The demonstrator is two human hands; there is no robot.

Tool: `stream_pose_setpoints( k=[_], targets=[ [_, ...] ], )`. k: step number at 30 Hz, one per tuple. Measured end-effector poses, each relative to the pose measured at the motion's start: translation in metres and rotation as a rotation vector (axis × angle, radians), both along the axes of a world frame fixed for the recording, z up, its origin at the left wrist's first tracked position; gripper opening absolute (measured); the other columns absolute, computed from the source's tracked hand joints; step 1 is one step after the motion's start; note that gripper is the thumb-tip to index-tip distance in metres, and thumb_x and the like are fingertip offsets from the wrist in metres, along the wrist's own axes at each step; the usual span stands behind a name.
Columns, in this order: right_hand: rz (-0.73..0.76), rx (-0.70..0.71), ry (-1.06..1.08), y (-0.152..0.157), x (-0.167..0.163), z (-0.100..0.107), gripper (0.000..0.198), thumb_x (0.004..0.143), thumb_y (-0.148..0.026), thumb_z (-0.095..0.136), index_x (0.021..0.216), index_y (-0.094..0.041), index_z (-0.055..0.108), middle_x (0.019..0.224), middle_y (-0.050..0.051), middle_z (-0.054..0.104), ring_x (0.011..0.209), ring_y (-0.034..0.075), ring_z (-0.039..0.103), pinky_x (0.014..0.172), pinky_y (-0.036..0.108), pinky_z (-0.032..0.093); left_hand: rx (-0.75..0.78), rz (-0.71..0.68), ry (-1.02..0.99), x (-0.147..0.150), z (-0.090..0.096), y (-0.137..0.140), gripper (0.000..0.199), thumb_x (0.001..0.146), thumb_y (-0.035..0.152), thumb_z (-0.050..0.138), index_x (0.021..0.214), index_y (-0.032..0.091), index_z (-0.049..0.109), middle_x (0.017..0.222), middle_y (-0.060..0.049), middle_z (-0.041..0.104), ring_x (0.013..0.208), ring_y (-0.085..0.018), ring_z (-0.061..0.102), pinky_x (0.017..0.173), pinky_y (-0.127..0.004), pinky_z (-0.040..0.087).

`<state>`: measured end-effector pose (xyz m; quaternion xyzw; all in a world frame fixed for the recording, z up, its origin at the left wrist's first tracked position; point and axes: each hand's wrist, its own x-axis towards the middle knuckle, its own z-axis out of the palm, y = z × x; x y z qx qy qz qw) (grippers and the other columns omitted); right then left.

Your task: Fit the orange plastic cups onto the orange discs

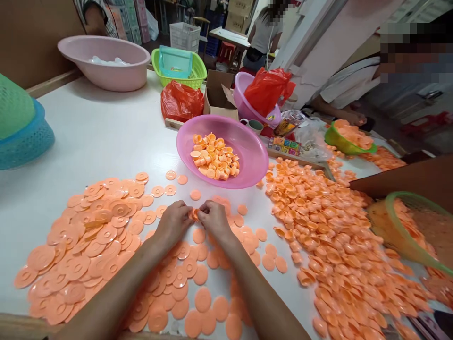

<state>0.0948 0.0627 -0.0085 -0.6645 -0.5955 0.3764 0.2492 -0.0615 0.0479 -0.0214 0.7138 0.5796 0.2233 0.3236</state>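
At the middle of the white table, my left hand and my right hand meet fingertip to fingertip around a small orange plastic piece. Both hands are closed on it, and the fingers hide most of its shape. Flat orange discs lie beneath and between my forearms. A heap of larger ringed orange discs spreads to the left. Just beyond my hands stands a pink basin with small orange cup-shaped pieces in it.
A wide pile of orange cup-shaped pieces covers the right side, beside a tipped green basket. Blue basket stands left; a pale pink tub, red bag and cardboard box stand behind. Other people work farther back.
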Motion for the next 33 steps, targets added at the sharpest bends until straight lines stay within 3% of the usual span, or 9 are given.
stream_pose_setpoints(
  k=[3, 8, 13, 17, 19, 22, 27, 30, 33],
  targets=[
    [0.019, 0.009, -0.093, 0.003, -0.007, -0.004, 0.014, 0.070, -0.007, 0.058, 0.063, -0.018, 0.060, 0.061, 0.000, 0.065, 0.058, 0.013, 0.057, 0.054, 0.022, 0.038, -0.063, 0.010, -0.066, -0.005, 0.002, 0.004, 0.013, 0.079, 0.023, 0.062, 0.081, 0.021, 0.075, 0.082, -0.004, 0.064, 0.078, -0.018, 0.060, 0.069, -0.029, 0.043],
    [0.088, 0.034, -0.217, 0.005, -0.012, 0.002, 0.016, 0.073, -0.005, 0.059, 0.064, -0.018, 0.061, 0.062, 0.001, 0.065, 0.060, 0.013, 0.056, 0.055, 0.023, 0.034, -0.217, 0.079, -0.214, -0.007, 0.012, 0.020, 0.019, 0.075, 0.023, 0.061, 0.088, 0.020, 0.075, 0.076, -0.001, 0.073, 0.069, -0.017, 0.066, 0.063, -0.025, 0.047],
    [0.145, 0.026, -0.269, 0.009, -0.014, 0.006, 0.017, 0.073, -0.004, 0.058, 0.063, -0.018, 0.061, 0.062, 0.003, 0.065, 0.058, 0.014, 0.055, 0.054, 0.024, 0.032, -0.275, 0.213, -0.271, 0.009, 0.010, 0.025, 0.007, 0.063, 0.014, 0.058, 0.059, 0.017, 0.063, 0.058, 0.001, 0.065, 0.057, -0.014, 0.059, 0.052, -0.023, 0.039],
    [0.114, 0.086, -0.266, 0.001, -0.017, 0.000, 0.016, 0.077, -0.006, 0.057, 0.066, -0.018, 0.061, 0.064, 0.003, 0.065, 0.060, 0.015, 0.054, 0.057, 0.025, 0.034, -0.261, 0.259, -0.323, 0.013, 0.005, 0.014, 0.009, 0.068, 0.018, 0.055, 0.061, 0.018, 0.060, 0.059, 0.002, 0.063, 0.058, -0.012, 0.055, 0.053, -0.022, 0.037],
    [0.041, 0.120, -0.195, -0.005, -0.020, -0.005, 0.015, 0.079, -0.008, 0.055, 0.070, -0.018, 0.061, 0.067, 0.004, 0.066, 0.062, 0.015, 0.055, 0.059, 0.025, 0.037, -0.248, 0.277, -0.353, 0.012, 0.004, 0.008, 0.010, 0.072, 0.023, 0.056, 0.063, 0.018, 0.059, 0.062, 0.002, 0.064, 0.060, -0.012, 0.055, 0.055, -0.022, 0.038],
    [-0.056, 0.063, 0.009, -0.009, -0.023, -0.009, 0.013, 0.077, -0.008, 0.056, 0.070, -0.018, 0.062, 0.069, 0.003, 0.066, 0.065, 0.015, 0.057, 0.060, 0.025, 0.041, -0.254, 0.304, -0.389, 0.012, 0.004, 0.004, 0.011, 0.071, 0.026, 0.058, 0.063, 0.019, 0.058, 0.060, 0.002, 0.064, 0.056, -0.012, 0.055, 0.053, -0.022, 0.039],
    [-0.057, -0.020, 0.227, -0.013, 0.000, 0.001, 0.008, 0.075, -0.015, 0.062, 0.076, -0.018, 0.069, 0.062, 0.000, 0.067, 0.053, 0.014, 0.060, 0.048, 0.023, 0.046, -0.359, 0.319, -0.488, 0.008, 0.012, 0.004, 0.016, 0.068, 0.033, 0.064, 0.067, 0.017, 0.063, 0.046, 0.003, 0.056, 0.040, -0.013, 0.049, 0.043, -0.023, 0.035],
    [-0.128, -0.017, 0.343, -0.034, 0.027, 0.013, 0.018, 0.080, -0.024, 0.058, 0.091, -0.016, 0.071, 0.070, 0.001, 0.068, 0.053, 0.013, 0.062, 0.046, 0.023, 0.049, -0.436, 0.274, -0.605, 0.002, 0.021, -0.005, 0.026, 0.070, 0.040, 0.068, 0.075, 0.015, 0.067, 0.058, 0.000, 0.062, 0.050, -0.012, 0.055, 0.050, -0.024, 0.043],
    [-0.199, -0.033, 0.528, -0.058, 0.047, 0.024, 0.019, 0.077, -0.029, 0.063, 0.089, -0.016, 0.072, 0.070, 0.001, 0.067, 0.054, 0.013, 0.061, 0.046, 0.023, 0.048, -0.538, 0.192, -0.717, 0.004, 0.029, -0.019, 0.032, 0.069, 0.043, 0.074, 0.083, 0.016, 0.069, 0.074, -0.002, 0.066, 0.062, -0.011, 0.059, 0.062, -0.025, 0.050]
  ],
)
